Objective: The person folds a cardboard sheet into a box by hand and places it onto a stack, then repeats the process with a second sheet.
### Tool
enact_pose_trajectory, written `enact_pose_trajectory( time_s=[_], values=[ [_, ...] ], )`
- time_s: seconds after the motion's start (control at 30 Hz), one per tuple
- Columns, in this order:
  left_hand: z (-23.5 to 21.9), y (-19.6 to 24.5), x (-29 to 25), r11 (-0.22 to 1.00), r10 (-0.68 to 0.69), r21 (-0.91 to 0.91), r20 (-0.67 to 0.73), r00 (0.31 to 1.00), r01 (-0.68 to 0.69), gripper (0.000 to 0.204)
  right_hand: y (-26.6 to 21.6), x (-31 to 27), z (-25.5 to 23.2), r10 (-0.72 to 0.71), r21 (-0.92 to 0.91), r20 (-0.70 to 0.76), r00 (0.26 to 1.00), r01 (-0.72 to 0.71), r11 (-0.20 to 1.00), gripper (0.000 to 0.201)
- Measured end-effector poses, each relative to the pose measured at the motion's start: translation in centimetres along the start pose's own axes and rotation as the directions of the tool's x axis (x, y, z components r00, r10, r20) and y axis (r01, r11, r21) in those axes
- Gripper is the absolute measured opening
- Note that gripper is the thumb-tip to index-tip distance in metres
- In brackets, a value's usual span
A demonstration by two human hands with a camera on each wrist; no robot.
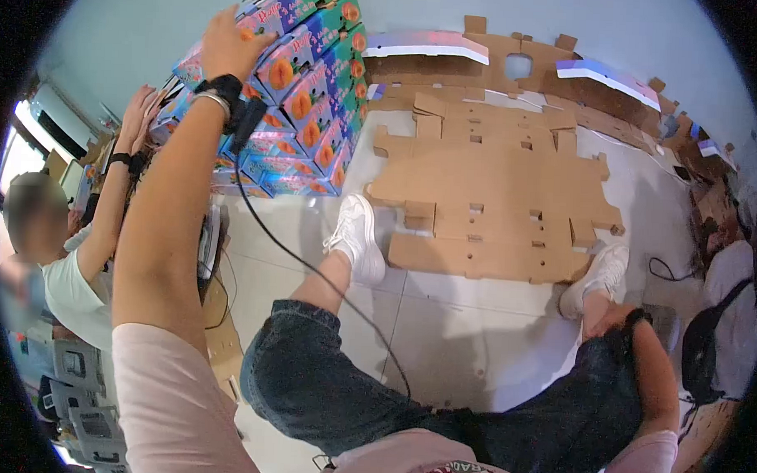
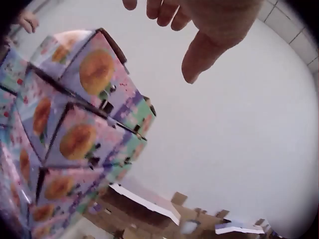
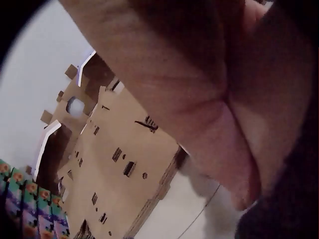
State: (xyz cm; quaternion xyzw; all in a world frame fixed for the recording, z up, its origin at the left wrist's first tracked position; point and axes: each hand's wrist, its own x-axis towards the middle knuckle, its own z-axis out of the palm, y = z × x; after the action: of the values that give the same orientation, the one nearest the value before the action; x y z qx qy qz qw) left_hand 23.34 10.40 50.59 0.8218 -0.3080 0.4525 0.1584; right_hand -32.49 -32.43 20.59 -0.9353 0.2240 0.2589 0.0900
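My left hand [image 1: 232,48] is raised at the top of a tall stack of printed carton boxes [image 1: 304,100], pink, blue and green with orange fruit pictures. Seen from the left wrist, that hand [image 2: 217,25] has its fingers extended and nothing between them, beside the uppermost boxes [image 2: 97,74]. My right hand [image 1: 611,321] rests on my lower right leg, just above the white shoe. In the right wrist view the right hand [image 3: 199,94] fills much of the frame, its thumb side towards the camera and most fingers hidden.
Flat brown cardboard sheets [image 1: 489,174] lie on the tiled floor between my feet. More cut cardboard [image 1: 518,70] leans along the wall. Another person [image 1: 86,260] at the left reaches a hand to the stack. A black cable [image 1: 310,272] hangs from my left wrist.
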Motion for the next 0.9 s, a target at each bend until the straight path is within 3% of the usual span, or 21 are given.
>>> enact_pose_trajectory(
  time_s=[0.1,0.23,0.3,0.33,0.37,0.4,0.43,0.47,0.5,0.53,0.57,0.6,0.63,0.67,0.7,0.8,0.83,0.9],
  values=[
    [1.8,-5.6,3.3,0.991,-0.045,0.129,-0.014,0.999,0.046,0.088,1.8,1.7,0.9,0.001,0.014,0.009,1.000,-0.001,1.000,0.060],
    [4.6,-9.6,6.4,0.986,-0.099,0.143,0.123,0.987,0.081,0.103,4.1,2.4,4.1,0.016,0.043,0.024,1.000,-0.018,0.999,0.060],
    [6.2,-11.3,7.4,0.969,-0.239,0.148,0.361,0.902,0.198,0.107,7.1,2.6,5.7,0.024,0.050,0.036,0.999,-0.026,0.998,0.060],
    [6.5,-11.9,7.4,0.968,-0.243,0.150,0.364,0.899,0.201,0.107,6.7,2.4,6.2,0.027,0.055,0.047,0.999,-0.030,0.998,0.060],
    [6.9,-12.5,7.5,0.962,-0.257,0.036,0.464,0.848,0.272,0.108,6.5,2.8,6.3,0.033,0.060,0.062,0.998,-0.037,0.998,0.060],
    [7.2,-12.6,7.4,0.934,-0.251,-0.073,0.565,0.786,0.351,0.108,6.4,2.4,6.6,0.043,0.065,0.083,0.996,-0.049,0.997,0.060],
    [6.3,-12.2,7.9,0.924,-0.214,-0.081,0.701,0.680,0.374,0.106,6.3,2.1,6.8,0.054,0.072,0.107,0.993,-0.062,0.995,0.060],
    [6.8,-13.0,8.1,0.927,-0.239,-0.056,0.672,0.700,0.371,0.103,9.0,1.7,7.4,0.066,0.082,0.134,0.989,-0.077,0.994,0.059],
    [7.6,-14.6,8.4,0.930,-0.259,-0.036,0.643,0.720,0.366,0.101,8.7,1.5,6.9,0.082,0.094,0.161,0.984,-0.098,0.991,0.059],
    [7.9,-16.2,9.0,0.933,-0.287,0.028,0.657,0.697,0.359,0.100,15.2,1.6,6.9,0.101,0.105,0.183,0.978,-0.121,0.987,0.059],
    [8.3,-16.7,9.7,0.934,-0.312,0.086,0.667,0.676,0.346,0.099,12.8,1.1,6.6,0.122,0.117,0.202,0.972,-0.148,0.982,0.059],
    [7.4,-14.4,9.4,0.954,-0.297,0.223,0.642,0.707,0.198,0.085,8.0,0.4,5.7,0.145,0.128,0.221,0.964,-0.176,0.976,0.059],
    [6.3,-12.1,8.8,0.934,-0.269,0.355,0.613,0.743,0.045,0.073,9.2,0.2,5.3,0.166,0.141,0.235,0.958,-0.203,0.969,0.059],
    [6.8,-12.5,9.2,0.944,-0.322,0.268,0.625,0.712,0.191,0.074,4.7,0.8,3.5,0.186,0.157,0.247,0.951,-0.229,0.961,0.059],
    [7.1,-13.9,9.6,0.924,-0.370,0.182,0.644,0.670,0.335,0.075,5.4,0.5,3.3,0.204,0.173,0.260,0.944,-0.254,0.952,0.059],
    [7.3,-15.2,10.1,0.910,-0.307,-0.001,0.670,0.676,0.415,0.080,5.2,0.4,2.7,0.235,0.225,0.285,0.929,-0.303,0.926,0.059],
    [7.9,-16.0,9.9,0.929,-0.280,-0.013,0.627,0.727,0.369,0.073,5.0,0.2,2.9,0.242,0.246,0.290,0.926,-0.316,0.916,0.059],
    [8.6,-16.0,8.1,0.892,-0.333,-0.115,0.487,0.808,0.437,0.076,4.6,0.3,2.2,0.263,0.288,0.306,0.915,-0.353,0.890,0.059]
  ],
)
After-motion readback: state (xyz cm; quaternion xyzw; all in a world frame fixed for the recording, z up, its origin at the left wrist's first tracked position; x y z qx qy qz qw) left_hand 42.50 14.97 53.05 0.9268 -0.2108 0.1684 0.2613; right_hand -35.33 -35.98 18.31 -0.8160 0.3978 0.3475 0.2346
